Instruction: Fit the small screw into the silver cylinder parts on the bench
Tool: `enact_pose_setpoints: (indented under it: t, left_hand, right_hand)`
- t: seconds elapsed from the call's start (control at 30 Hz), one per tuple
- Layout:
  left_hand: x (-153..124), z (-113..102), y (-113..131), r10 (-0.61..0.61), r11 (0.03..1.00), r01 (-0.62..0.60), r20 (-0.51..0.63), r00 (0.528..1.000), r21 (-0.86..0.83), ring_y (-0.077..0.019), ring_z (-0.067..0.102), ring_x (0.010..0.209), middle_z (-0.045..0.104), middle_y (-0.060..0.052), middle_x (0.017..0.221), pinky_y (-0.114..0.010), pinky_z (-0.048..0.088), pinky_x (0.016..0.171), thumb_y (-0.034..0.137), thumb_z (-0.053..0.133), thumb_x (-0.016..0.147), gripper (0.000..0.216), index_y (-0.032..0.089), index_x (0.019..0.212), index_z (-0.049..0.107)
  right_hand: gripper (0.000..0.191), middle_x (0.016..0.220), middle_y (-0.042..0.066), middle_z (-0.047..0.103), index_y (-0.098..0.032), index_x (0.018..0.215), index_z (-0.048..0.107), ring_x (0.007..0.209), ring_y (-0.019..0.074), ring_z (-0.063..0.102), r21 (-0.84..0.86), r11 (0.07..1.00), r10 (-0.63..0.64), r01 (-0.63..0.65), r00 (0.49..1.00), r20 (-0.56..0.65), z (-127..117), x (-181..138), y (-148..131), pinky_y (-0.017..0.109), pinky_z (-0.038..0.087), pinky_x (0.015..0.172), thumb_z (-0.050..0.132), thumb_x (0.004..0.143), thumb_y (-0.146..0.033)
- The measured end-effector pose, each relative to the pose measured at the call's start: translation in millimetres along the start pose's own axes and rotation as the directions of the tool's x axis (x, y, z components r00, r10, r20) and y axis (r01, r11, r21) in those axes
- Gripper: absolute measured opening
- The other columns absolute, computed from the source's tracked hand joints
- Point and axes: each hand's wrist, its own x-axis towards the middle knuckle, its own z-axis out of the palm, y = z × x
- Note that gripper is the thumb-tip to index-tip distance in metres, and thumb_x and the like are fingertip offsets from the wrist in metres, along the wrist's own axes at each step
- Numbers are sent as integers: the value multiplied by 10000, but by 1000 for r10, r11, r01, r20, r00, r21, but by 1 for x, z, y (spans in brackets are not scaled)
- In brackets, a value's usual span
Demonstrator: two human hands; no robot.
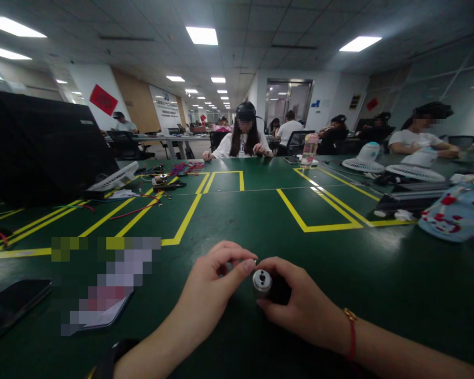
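Observation:
A small metal cylinder (262, 281) with holes in its round end face sits in my right hand (300, 302), whose fingers wrap round its dark body just above the green table (260, 221). My left hand (213, 287) is closed in a pinch, its thumb and forefinger meeting at the cylinder's upper left edge. Whether something tiny is between those fingertips is too small to tell. A red string bracelet (351, 334) circles my right wrist.
Yellow tape lines (189, 216) mark boxes on the table. A black monitor (43, 147), a white keyboard (114, 180) and loose wires (158, 184) lie at the left. Small fans (363, 160) and a patterned bag (454, 210) are at the right. A person sits across the table; others work behind.

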Motion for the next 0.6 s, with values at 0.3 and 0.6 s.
enact_pose_setpoints:
  t: [0.3,0.6]
  left_hand:
    - [-5,9,-34,14,943,-67,163,986,325,-213,525,909,624,0,918,-347,387,799,320,679,748,98,352,817,741]
    - [-4,-2,-28,-12,972,-11,98,995,234,-213,558,848,635,-24,912,-335,420,749,378,616,778,224,315,973,709]
  right_hand:
    - [296,841,-23,546,-200,940,479,726,79,494,-74,997,31,-35,998,-57,-2,0,1,213,403,637,551,666,-117]
    - [272,870,16,580,-195,954,479,764,115,548,-38,995,82,-91,979,-186,-17,8,4,242,449,685,585,704,-217]
